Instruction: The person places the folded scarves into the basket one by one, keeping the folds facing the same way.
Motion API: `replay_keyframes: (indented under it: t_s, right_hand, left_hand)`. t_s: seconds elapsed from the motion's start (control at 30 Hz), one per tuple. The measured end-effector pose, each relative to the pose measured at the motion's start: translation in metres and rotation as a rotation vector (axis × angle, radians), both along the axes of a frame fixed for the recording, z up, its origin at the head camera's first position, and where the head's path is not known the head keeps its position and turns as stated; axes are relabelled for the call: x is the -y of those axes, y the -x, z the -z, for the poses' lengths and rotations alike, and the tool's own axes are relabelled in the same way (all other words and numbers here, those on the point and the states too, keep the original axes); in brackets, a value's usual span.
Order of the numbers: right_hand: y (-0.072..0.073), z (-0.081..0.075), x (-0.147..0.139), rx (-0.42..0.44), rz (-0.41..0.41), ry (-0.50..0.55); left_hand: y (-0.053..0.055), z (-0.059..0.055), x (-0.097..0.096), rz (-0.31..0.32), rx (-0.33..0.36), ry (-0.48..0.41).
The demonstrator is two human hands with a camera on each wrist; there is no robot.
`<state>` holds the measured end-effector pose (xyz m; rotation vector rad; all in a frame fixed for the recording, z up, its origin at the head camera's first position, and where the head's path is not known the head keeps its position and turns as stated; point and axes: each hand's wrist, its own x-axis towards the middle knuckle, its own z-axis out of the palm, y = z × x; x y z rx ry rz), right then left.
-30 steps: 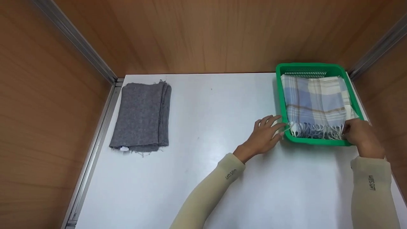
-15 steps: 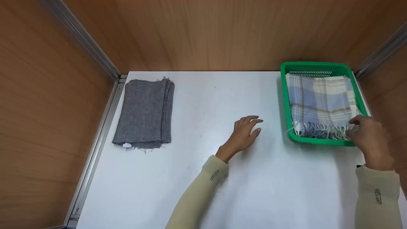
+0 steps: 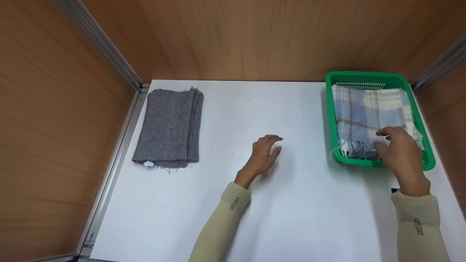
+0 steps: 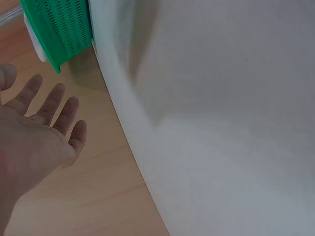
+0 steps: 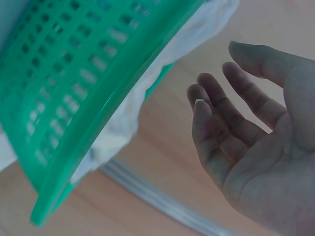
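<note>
A folded plaid scarf [image 3: 358, 109] in blue, cream and tan, with a fringe along its near edge, lies inside a green plastic basket [image 3: 330, 120] at the back right. My right hand [image 3: 400, 154] is over the basket's near right part, fingers loosely bent and holding nothing. The right wrist view has that hand [image 5: 261, 132] apart from the basket's rim [image 5: 106, 108]. Left of the basket, my left hand [image 3: 263, 154] hovers above the table with relaxed fingers and nothing in it. In the left wrist view its palm [image 4: 29, 147] and spread fingers show.
A folded grey scarf [image 3: 167, 125] with a frayed edge and a small white tag [image 3: 148, 163] lies at the table's left. Wood panels [image 3: 233, 40] enclose the white table [image 3: 233, 109] at the back and sides. One fringe strand hangs over the basket's left rim.
My left hand has left the basket's rim and moved left. The right hand has let go of the scarf's near right corner and shifted left over the fringe.
</note>
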<state>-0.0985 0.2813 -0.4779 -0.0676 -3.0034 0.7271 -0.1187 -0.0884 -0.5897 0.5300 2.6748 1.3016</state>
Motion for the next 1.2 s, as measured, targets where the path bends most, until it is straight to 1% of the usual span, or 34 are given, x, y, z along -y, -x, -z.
replay_keyframes:
  t_s: [0.07, 0.13, 0.3, 0.63, 0.77, 0.9, 1.07, 1.2]
  right_hand:
    - [0.001, 0.0, 0.007, 0.002, -0.003, 0.003]
    - [0.002, 0.001, 0.014, -0.014, -0.008, 0.002]
    - [0.004, 0.003, 0.025, -0.075, -0.038, 0.015]
    - [0.007, 0.009, 0.055, -0.158, -0.096, 0.085]
    - [0.006, 0.014, 0.071, -0.188, -0.125, 0.128]
    - [0.006, 0.02, 0.086, -0.227, -0.156, 0.14]
    - [0.006, 0.027, 0.102, -0.231, -0.169, 0.132]
    - [0.007, 0.031, 0.112, -0.224, -0.172, 0.152]
  left_hand:
    - [0.001, 0.001, 0.005, -0.018, 0.005, -0.01]
    - [0.002, 0.002, 0.01, -0.035, 0.01, -0.021]
    - [0.002, 0.003, 0.022, -0.074, 0.03, -0.039]
    - [0.004, 0.0, 0.046, -0.174, 0.064, -0.085]
    - [0.005, 0.0, 0.056, -0.197, 0.058, -0.1]
    - [0.006, 0.0, 0.066, -0.221, 0.052, -0.111]
    - [0.006, 0.0, 0.078, -0.255, 0.052, -0.123]
    - [0.006, 0.001, 0.088, -0.284, 0.057, -0.131]
